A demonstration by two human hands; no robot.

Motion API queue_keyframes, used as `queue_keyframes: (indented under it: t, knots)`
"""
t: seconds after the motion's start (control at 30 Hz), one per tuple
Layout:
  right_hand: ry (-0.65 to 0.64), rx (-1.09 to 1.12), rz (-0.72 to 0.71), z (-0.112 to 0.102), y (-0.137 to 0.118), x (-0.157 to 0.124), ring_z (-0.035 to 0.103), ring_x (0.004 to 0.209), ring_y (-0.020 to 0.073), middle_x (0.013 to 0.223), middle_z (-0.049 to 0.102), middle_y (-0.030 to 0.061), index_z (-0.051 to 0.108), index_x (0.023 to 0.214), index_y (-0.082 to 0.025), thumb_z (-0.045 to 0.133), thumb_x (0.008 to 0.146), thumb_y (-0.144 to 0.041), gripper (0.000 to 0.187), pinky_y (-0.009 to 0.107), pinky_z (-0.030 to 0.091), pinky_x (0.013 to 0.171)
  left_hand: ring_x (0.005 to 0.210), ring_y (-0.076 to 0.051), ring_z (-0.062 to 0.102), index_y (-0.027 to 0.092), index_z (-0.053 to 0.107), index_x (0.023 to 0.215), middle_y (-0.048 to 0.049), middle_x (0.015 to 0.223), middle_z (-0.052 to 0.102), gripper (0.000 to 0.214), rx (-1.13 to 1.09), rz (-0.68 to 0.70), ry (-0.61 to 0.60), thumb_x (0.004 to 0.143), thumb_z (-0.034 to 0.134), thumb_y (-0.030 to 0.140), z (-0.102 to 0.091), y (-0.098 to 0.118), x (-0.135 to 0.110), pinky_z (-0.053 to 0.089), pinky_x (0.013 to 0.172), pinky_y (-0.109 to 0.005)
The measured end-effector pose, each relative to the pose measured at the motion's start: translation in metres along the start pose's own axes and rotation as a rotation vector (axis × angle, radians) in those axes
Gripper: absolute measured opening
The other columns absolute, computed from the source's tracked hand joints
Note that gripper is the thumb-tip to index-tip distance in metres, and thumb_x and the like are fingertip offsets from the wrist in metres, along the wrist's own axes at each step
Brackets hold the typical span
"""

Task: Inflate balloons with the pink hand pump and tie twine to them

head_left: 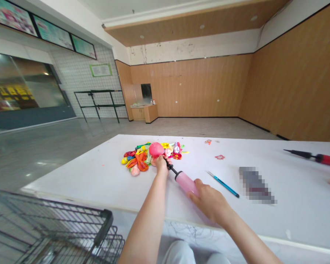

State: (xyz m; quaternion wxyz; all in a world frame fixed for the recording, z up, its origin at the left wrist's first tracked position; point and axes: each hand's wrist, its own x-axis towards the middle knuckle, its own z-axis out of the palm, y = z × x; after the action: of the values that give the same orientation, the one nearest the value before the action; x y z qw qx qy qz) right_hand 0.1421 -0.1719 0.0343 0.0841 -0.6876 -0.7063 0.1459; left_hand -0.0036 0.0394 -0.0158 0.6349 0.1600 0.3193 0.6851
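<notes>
My right hand (209,200) is wrapped round the pink barrel of a balloon pump (186,183), which points away and to the left. At the pump's black nozzle end sits my left hand (162,164), its fingers closed there and partly hidden by the wrist. A partly filled red-pink balloon (156,149) bulges just beyond those fingers. Around and behind it lies a pile of limp balloons (141,161) in orange, yellow, red, green and other colours.
On the white table (99,183) to the right lie a blue pen-like tool (226,186), a blurred-out dark object (256,185) and a red-and-black pump (326,160). Small stickers (220,157) lie farther back. A black wire cart (79,220) stands at the near left.
</notes>
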Motion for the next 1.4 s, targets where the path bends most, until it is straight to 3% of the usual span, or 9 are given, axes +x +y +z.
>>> queue_keyframes:
  t: [0.1, 0.2, 0.43, 0.53, 0.77, 0.93, 1.07, 1.4]
  knots:
    - [-0.019, -0.003, 0.001, -0.004, 0.011, -0.016, 0.066, 0.097, 0.0320, 0.101, 0.069, 0.0160, 0.052, 0.113, -0.016, 0.039, 0.094, -0.038, 0.032, 0.036, 0.045, 0.073, 0.032, -0.006, 0.036, 0.019, 0.038, 0.067, 0.0066, 0.048, 0.038, 0.019, 0.000, 0.018, 0.068, 0.084, 0.044, 0.013, 0.002, 0.006, 0.001, 0.024, 0.034, -0.016]
    - [-0.003, -0.014, 0.022, -0.006, 0.011, -0.018, 0.067, 0.096, 0.0308, 0.099, 0.070, 0.0143, 0.054, 0.111, -0.018, 0.039, 0.094, -0.038, 0.030, 0.035, 0.044, 0.072, 0.035, -0.005, 0.037, 0.019, 0.038, 0.067, 0.0062, 0.050, 0.039, 0.022, -0.084, -0.040, 0.026, 0.085, 0.050, 0.016, 0.002, 0.008, 0.000, 0.026, 0.034, -0.015]
    - [0.092, 0.007, 0.012, -0.004, -0.019, 0.022, 0.066, 0.097, 0.0287, 0.104, 0.070, 0.0156, 0.055, 0.111, -0.016, 0.044, 0.092, -0.039, 0.032, 0.033, 0.044, 0.074, 0.039, -0.005, 0.038, 0.016, 0.044, 0.067, 0.0039, 0.053, 0.040, 0.024, -0.236, -0.185, -0.144, 0.091, 0.045, 0.016, -0.001, 0.003, -0.014, 0.033, 0.037, -0.014]
    - [0.105, 0.045, 0.000, -0.002, -0.028, 0.035, 0.067, 0.096, 0.0300, 0.105, 0.069, 0.0158, 0.056, 0.111, -0.016, 0.045, 0.090, -0.042, 0.034, 0.034, 0.044, 0.072, 0.042, -0.005, 0.041, 0.015, 0.046, 0.067, 0.0028, 0.055, 0.042, 0.024, -0.296, -0.236, -0.159, 0.092, 0.046, 0.016, -0.002, 0.005, -0.017, 0.037, 0.041, -0.014]
    - [0.062, 0.128, -0.032, 0.001, -0.013, 0.039, 0.066, 0.096, 0.0283, 0.105, 0.069, 0.0161, 0.057, 0.106, -0.017, 0.044, 0.090, -0.044, 0.035, 0.032, 0.041, 0.071, 0.050, -0.008, 0.050, 0.014, 0.054, 0.074, -0.0004, 0.061, 0.050, 0.018, -0.317, -0.266, -0.136, 0.090, 0.052, 0.020, 0.001, 0.004, -0.020, 0.048, 0.051, -0.017]
    - [0.083, 0.151, -0.041, 0.003, -0.008, 0.038, 0.065, 0.096, 0.0275, 0.104, 0.069, 0.0156, 0.057, 0.105, -0.017, 0.043, 0.090, -0.044, 0.034, 0.031, 0.038, 0.070, 0.049, -0.006, 0.048, 0.012, 0.057, 0.086, -0.0017, 0.067, 0.052, 0.014, -0.372, -0.325, -0.250, 0.092, 0.049, 0.022, 0.001, 0.005, -0.024, 0.043, 0.046, -0.014]
    - [0.082, 0.161, -0.029, 0.004, -0.010, 0.038, 0.065, 0.095, 0.0271, 0.105, 0.069, 0.0156, 0.057, 0.107, -0.018, 0.044, 0.090, -0.044, 0.034, 0.030, 0.038, 0.068, 0.048, -0.006, 0.045, 0.013, 0.054, 0.083, -0.0009, 0.065, 0.048, 0.018, -0.382, -0.320, -0.291, 0.095, 0.042, 0.021, -0.001, 0.007, -0.023, 0.040, 0.043, -0.014]
    - [0.030, 0.231, -0.039, 0.005, -0.007, 0.035, 0.064, 0.097, 0.0267, 0.106, 0.068, 0.0157, 0.057, 0.110, -0.017, 0.044, 0.090, -0.044, 0.036, 0.031, 0.038, 0.072, 0.039, -0.005, 0.036, 0.017, 0.041, 0.069, 0.0051, 0.055, 0.036, 0.023, -0.258, -0.212, -0.198, 0.092, 0.046, 0.018, 0.001, 0.011, -0.017, 0.028, 0.035, -0.015]
